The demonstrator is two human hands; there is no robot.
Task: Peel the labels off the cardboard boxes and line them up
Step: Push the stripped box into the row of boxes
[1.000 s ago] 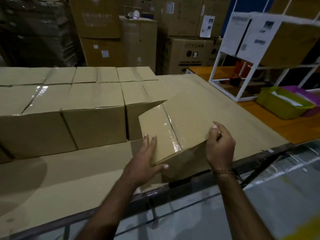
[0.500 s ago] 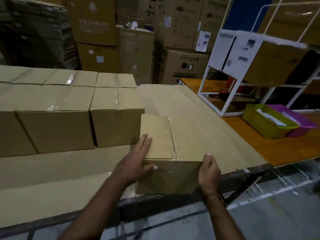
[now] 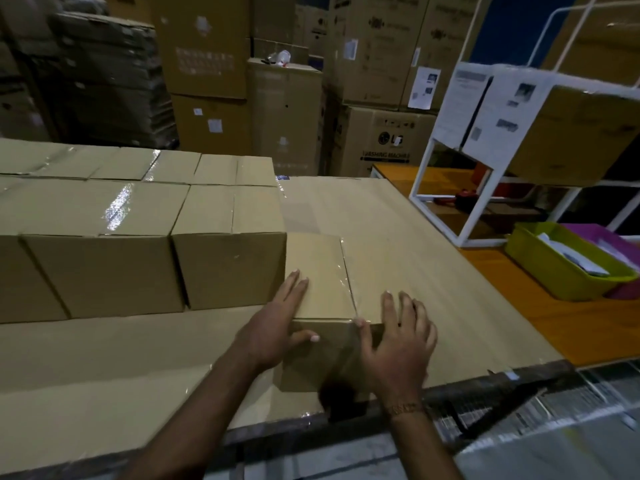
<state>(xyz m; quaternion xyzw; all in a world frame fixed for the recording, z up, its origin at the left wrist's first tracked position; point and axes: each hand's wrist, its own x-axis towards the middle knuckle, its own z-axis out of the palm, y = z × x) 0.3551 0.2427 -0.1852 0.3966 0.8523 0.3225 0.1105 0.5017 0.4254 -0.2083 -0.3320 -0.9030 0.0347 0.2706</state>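
Observation:
A small taped cardboard box [image 3: 320, 271] stands flat on the cardboard-covered table [image 3: 398, 230], its left side close against the end box [image 3: 228, 251] of a row of similar boxes. My left hand [image 3: 277, 323] lies on the small box's left top corner, fingers straight, thumb on its front face. My right hand [image 3: 398, 341] rests with spread fingers over the box's right front corner. No label shows on the small box.
More taped boxes [image 3: 97, 244] fill the table's left side in two rows. At the right stand a white wire rack [image 3: 457, 188] with papers and a lime tray [image 3: 561, 268] beside a purple one. Tall cartons [image 3: 374, 140] are stacked behind. The table's near edge runs just below my hands.
The small box went from tilted in my hands to flat on the table, then slid away to the row's end. My right hand shifted from its side to its front corner.

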